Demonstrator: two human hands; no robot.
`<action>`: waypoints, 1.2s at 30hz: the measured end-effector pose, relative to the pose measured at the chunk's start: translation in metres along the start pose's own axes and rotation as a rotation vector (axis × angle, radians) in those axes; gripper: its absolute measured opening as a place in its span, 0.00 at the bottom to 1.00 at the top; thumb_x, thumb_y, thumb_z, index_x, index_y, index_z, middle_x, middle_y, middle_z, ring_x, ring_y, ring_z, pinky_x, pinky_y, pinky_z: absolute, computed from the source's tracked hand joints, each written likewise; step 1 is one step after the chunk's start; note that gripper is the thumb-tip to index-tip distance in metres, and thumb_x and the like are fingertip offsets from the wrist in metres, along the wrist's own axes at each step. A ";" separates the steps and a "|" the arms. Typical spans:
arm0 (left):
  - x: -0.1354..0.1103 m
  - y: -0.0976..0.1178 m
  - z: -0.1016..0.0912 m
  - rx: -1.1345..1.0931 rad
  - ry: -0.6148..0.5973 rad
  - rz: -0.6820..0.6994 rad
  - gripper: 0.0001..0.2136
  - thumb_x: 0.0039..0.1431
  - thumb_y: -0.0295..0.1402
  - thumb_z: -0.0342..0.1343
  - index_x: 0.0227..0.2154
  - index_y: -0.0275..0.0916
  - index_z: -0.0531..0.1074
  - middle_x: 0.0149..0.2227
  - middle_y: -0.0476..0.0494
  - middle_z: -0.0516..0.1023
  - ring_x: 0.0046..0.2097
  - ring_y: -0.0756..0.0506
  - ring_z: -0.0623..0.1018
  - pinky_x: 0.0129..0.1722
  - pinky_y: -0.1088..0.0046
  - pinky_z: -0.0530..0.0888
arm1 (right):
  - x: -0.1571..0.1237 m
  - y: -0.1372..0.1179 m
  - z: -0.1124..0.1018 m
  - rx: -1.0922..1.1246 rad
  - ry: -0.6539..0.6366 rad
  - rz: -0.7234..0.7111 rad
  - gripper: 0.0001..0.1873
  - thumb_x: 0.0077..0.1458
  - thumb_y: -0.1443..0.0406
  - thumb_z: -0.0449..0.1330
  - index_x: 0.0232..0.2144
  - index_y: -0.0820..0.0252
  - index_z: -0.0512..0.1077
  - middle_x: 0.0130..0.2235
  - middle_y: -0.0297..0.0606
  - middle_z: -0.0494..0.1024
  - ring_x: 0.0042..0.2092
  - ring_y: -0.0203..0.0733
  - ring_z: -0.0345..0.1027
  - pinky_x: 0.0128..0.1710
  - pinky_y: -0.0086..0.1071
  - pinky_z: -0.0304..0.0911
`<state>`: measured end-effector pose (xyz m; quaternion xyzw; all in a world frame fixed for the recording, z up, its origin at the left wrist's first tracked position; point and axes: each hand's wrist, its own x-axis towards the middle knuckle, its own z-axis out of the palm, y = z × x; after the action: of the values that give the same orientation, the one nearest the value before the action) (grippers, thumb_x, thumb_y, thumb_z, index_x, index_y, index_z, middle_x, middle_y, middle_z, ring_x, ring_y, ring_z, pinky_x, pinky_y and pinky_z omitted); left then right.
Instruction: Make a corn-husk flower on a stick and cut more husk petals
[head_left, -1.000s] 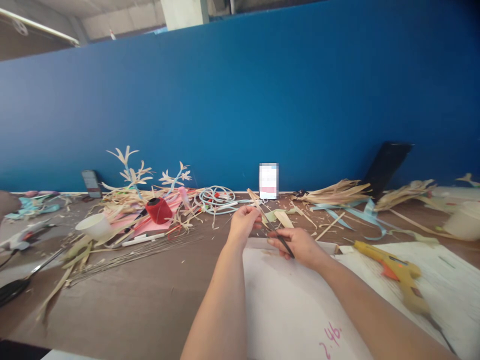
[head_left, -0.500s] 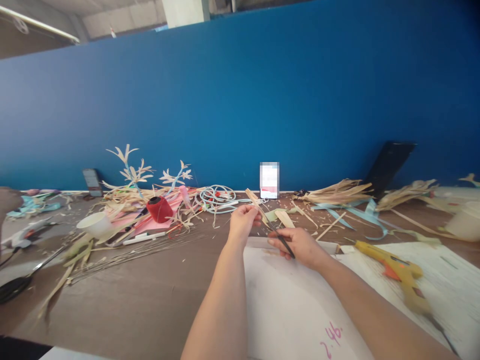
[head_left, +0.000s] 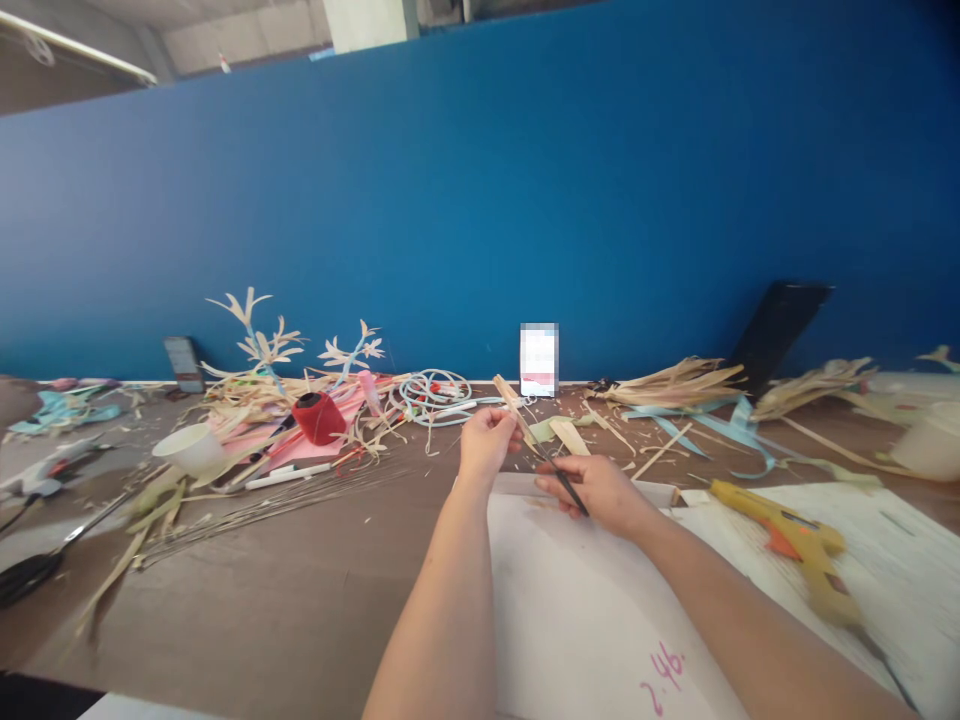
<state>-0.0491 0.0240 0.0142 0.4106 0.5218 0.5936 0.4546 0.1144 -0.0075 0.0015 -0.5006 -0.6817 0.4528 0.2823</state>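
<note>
My left hand (head_left: pixel 489 437) is closed in a pinch on a pale dried husk strip (head_left: pixel 505 390), whose upper end sticks up past the fingers. Just right of it and a little lower, my right hand (head_left: pixel 596 492) is closed around a slim dark tool (head_left: pixel 571 488). Its thin front end points up and left, close to the strip by my left fingers; whether they touch I cannot tell. The tool's kind is not clear. Both hands are above the far edge of a white board (head_left: pixel 570 600) with pink writing. Loose pale husk pieces (head_left: pixel 570 436) lie just beyond.
A yellow glue gun (head_left: pixel 802 550) lies on papers at right. A lit phone (head_left: pixel 538 362) leans against the blue partition (head_left: pixel 480 200). To the left are a red thread spool (head_left: pixel 319 418), a white cup (head_left: pixel 189 450), thin wires (head_left: pixel 277 510) and husk flowers (head_left: pixel 270 345).
Both hands keep almost the same place and grip. The husk flowers at left have shifted slightly to the left.
</note>
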 end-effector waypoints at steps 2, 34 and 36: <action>-0.001 0.001 0.001 0.013 0.002 0.009 0.05 0.47 0.32 0.57 0.24 0.35 0.69 0.23 0.47 0.73 0.27 0.50 0.75 0.24 0.76 0.73 | 0.000 0.001 0.000 -0.001 0.000 -0.005 0.26 0.43 0.53 0.62 0.41 0.64 0.74 0.17 0.30 0.70 0.19 0.34 0.60 0.20 0.26 0.55; -0.006 0.004 0.006 0.058 -0.082 -0.030 0.04 0.51 0.28 0.53 0.24 0.34 0.67 0.23 0.46 0.72 0.26 0.51 0.73 0.22 0.78 0.72 | -0.001 -0.003 0.000 0.021 0.008 0.009 0.25 0.43 0.54 0.62 0.41 0.65 0.74 0.17 0.30 0.70 0.20 0.34 0.59 0.21 0.27 0.54; -0.006 0.004 0.006 0.062 -0.095 -0.032 0.03 0.51 0.27 0.53 0.24 0.35 0.68 0.23 0.47 0.72 0.26 0.51 0.74 0.22 0.78 0.72 | -0.001 -0.003 0.001 0.034 0.012 0.012 0.25 0.43 0.54 0.62 0.41 0.64 0.74 0.18 0.30 0.70 0.20 0.33 0.59 0.21 0.27 0.54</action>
<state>-0.0422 0.0196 0.0184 0.4439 0.5243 0.5496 0.4753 0.1126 -0.0088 0.0041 -0.5027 -0.6691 0.4629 0.2923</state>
